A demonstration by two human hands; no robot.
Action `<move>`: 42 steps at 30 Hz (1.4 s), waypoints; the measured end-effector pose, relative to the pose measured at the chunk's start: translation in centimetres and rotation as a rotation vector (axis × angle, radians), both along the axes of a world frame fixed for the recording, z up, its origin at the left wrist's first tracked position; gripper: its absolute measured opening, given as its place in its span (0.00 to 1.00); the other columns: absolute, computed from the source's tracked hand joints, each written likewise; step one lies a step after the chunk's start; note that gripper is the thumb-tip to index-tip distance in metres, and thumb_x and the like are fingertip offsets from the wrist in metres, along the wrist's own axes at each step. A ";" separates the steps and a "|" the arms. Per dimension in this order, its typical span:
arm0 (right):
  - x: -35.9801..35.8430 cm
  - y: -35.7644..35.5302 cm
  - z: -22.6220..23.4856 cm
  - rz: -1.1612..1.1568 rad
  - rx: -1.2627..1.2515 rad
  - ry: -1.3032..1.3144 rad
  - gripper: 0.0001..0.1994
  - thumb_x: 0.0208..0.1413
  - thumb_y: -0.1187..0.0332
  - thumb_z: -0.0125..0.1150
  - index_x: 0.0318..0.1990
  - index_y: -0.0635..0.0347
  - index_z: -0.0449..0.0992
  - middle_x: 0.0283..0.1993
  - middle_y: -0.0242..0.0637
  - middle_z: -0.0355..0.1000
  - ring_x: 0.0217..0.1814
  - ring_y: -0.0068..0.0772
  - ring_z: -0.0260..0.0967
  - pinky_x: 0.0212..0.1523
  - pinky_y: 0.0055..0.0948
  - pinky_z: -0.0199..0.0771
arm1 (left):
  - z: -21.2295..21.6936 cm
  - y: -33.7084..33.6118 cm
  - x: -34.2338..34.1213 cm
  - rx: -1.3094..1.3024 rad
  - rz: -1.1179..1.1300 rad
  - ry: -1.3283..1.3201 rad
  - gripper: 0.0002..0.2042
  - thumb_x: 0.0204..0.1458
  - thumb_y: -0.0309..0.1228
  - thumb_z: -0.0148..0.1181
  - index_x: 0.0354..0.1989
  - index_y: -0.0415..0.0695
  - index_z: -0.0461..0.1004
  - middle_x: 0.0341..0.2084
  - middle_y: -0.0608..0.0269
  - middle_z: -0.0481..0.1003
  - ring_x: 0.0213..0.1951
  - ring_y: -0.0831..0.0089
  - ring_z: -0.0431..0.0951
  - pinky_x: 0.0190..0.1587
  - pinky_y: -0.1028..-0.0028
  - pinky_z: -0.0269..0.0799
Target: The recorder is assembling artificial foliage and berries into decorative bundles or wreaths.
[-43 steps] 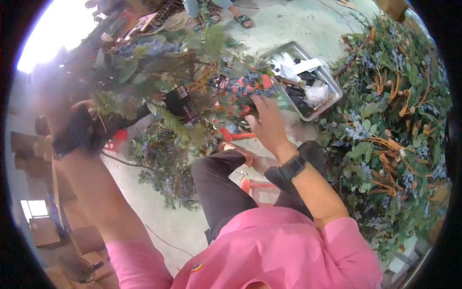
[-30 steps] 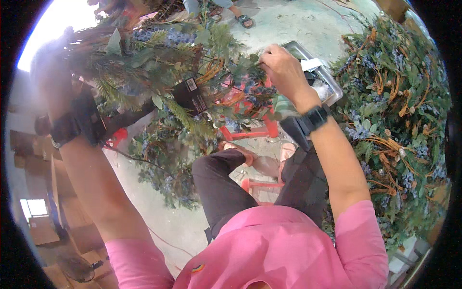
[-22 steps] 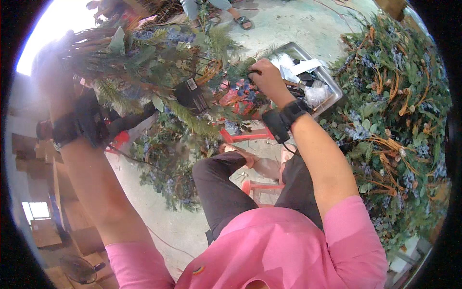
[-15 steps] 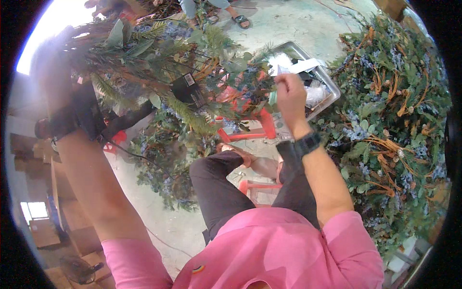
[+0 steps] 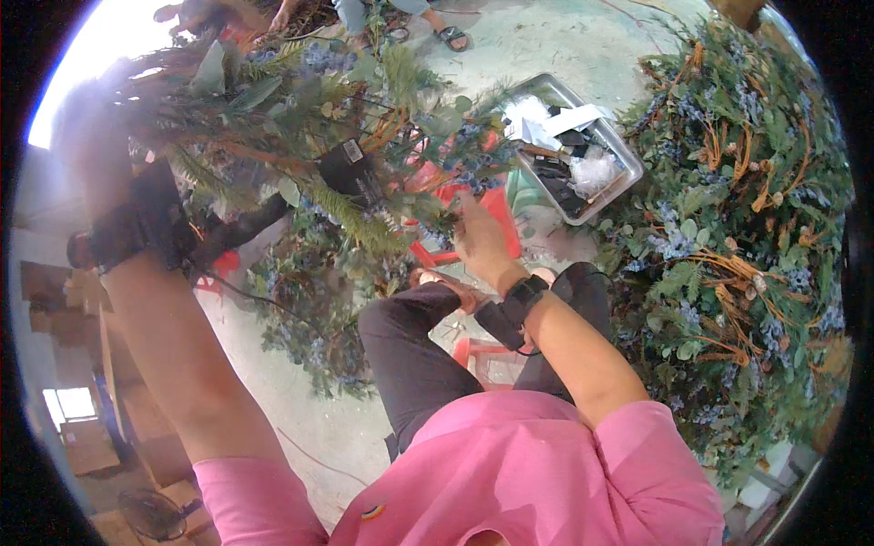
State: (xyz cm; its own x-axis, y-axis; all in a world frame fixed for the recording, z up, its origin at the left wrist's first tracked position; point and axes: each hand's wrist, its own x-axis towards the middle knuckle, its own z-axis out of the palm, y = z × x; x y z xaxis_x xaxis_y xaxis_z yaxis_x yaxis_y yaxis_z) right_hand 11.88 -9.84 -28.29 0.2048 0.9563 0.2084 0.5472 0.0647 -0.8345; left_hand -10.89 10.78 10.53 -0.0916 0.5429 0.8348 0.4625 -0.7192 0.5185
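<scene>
My left hand (image 5: 96, 123) is raised at the far left, blurred by glare, and grips the end of a long artificial greenery garland (image 5: 273, 136). Green needles, broad leaves, brown twigs and blue berries make up the garland. Among its leaves sits a flat black box (image 5: 350, 168) with a small pale label. My right hand (image 5: 478, 237) is at the garland's lower right edge, next to blue berry clusters. Its fingertips are smeared and partly lost against the foliage, so whether they hold anything is unclear.
A clear plastic tray (image 5: 628, 187) holds black pieces, white strips and a clear bag. Piled greenery (image 5: 728, 273) fills the right side. Below the garland are a red stool (image 5: 505, 227) and more greenery (image 5: 319, 309). Another person's sandalled foot (image 5: 452, 38) is at the top.
My right hand has moved left and down, from the tray's edge to the garland's lower right side. The tray's dark contents now show. My left hand stays nearly in place.
</scene>
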 end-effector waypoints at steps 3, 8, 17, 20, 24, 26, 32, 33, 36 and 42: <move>0.7 0.7 1.7 -0.112 -0.001 0.037 0.22 0.44 0.80 0.45 0.51 0.62 0.59 0.36 0.57 0.65 0.43 0.58 0.63 0.36 0.47 0.63 | 0.0 0.3 -0.7 -0.056 -0.184 -0.093 0.12 0.52 0.30 0.42 0.32 0.31 0.66 0.31 0.44 0.75 0.31 0.63 0.77 0.34 0.71 0.73; 1.2 2.2 1.8 -0.178 -0.027 -0.388 0.25 0.42 0.78 0.50 0.52 0.64 0.59 0.37 0.53 0.67 0.39 0.54 0.65 0.38 0.44 0.67 | -0.1 -1.0 0.6 -0.089 0.006 -0.062 0.12 0.52 0.31 0.43 0.30 0.33 0.68 0.28 0.48 0.76 0.26 0.65 0.77 0.28 0.74 0.71; -0.2 0.9 2.0 -0.211 0.000 -0.608 0.12 0.44 0.74 0.49 0.38 0.65 0.70 0.42 0.43 0.66 0.48 0.44 0.61 0.45 0.42 0.65 | 0.3 0.1 -2.4 0.143 0.354 0.515 0.14 0.51 0.30 0.43 0.35 0.30 0.70 0.28 0.52 0.77 0.27 0.67 0.77 0.29 0.75 0.71; 0.0 1.3 0.9 -0.181 0.184 -0.523 0.11 0.43 0.76 0.48 0.37 0.65 0.70 0.44 0.46 0.65 0.48 0.48 0.61 0.46 0.43 0.64 | 0.5 1.2 -2.7 -0.061 -0.049 -0.035 0.14 0.51 0.29 0.42 0.34 0.29 0.69 0.30 0.49 0.76 0.29 0.66 0.77 0.31 0.74 0.72; 1.7 2.8 -1.0 -0.159 0.091 -0.251 0.13 0.43 0.78 0.47 0.39 0.66 0.69 0.43 0.50 0.66 0.46 0.51 0.63 0.45 0.42 0.66 | 0.1 0.1 -1.1 -0.067 -0.007 0.016 0.13 0.52 0.28 0.42 0.34 0.28 0.69 0.31 0.45 0.76 0.31 0.65 0.77 0.34 0.74 0.72; 1.7 3.3 0.3 -0.110 -0.048 -0.264 0.15 0.44 0.79 0.45 0.42 0.67 0.68 0.40 0.53 0.68 0.42 0.53 0.66 0.42 0.42 0.68 | 0.1 0.8 -2.2 -0.124 -0.178 -0.114 0.13 0.52 0.29 0.42 0.34 0.28 0.68 0.30 0.46 0.75 0.31 0.64 0.77 0.35 0.73 0.72; 2.2 3.8 -0.8 -0.189 0.094 -0.283 0.16 0.42 0.80 0.47 0.43 0.65 0.68 0.32 0.52 0.69 0.38 0.54 0.66 0.36 0.43 0.68 | -0.4 -0.1 -0.8 -0.008 0.025 -0.081 0.13 0.51 0.29 0.45 0.32 0.27 0.69 0.28 0.48 0.74 0.30 0.62 0.77 0.35 0.71 0.73; 2.3 3.9 -1.0 -0.191 0.096 -0.281 0.16 0.42 0.80 0.47 0.43 0.65 0.68 0.32 0.52 0.69 0.38 0.54 0.66 0.36 0.43 0.68 | -0.5 -0.1 -0.8 -0.006 0.023 -0.080 0.13 0.51 0.29 0.45 0.32 0.27 0.69 0.28 0.48 0.74 0.30 0.62 0.77 0.35 0.71 0.73; 2.4 4.1 -0.8 -0.174 0.125 -0.271 0.14 0.41 0.79 0.48 0.40 0.63 0.70 0.31 0.52 0.69 0.36 0.53 0.67 0.35 0.42 0.68 | -0.3 0.9 -1.7 0.104 -0.035 -0.112 0.13 0.51 0.29 0.47 0.32 0.26 0.69 0.28 0.47 0.74 0.29 0.62 0.77 0.33 0.71 0.73; 1.6 3.1 5.6 -0.061 -0.091 -0.823 0.08 0.42 0.72 0.52 0.30 0.60 0.75 0.37 0.43 0.69 0.41 0.42 0.66 0.42 0.39 0.64 | -0.1 1.9 -2.0 0.002 -0.019 -0.144 0.11 0.50 0.28 0.49 0.34 0.30 0.70 0.30 0.51 0.75 0.31 0.65 0.77 0.34 0.70 0.73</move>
State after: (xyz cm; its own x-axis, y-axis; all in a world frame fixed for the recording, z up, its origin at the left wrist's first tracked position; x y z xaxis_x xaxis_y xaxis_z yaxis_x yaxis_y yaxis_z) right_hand 13.51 -6.71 -22.71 0.0728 0.9690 0.2363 0.9856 -0.0335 -0.1660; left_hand -12.86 12.73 10.41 -0.2004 0.5441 0.8147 0.3695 -0.7282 0.5772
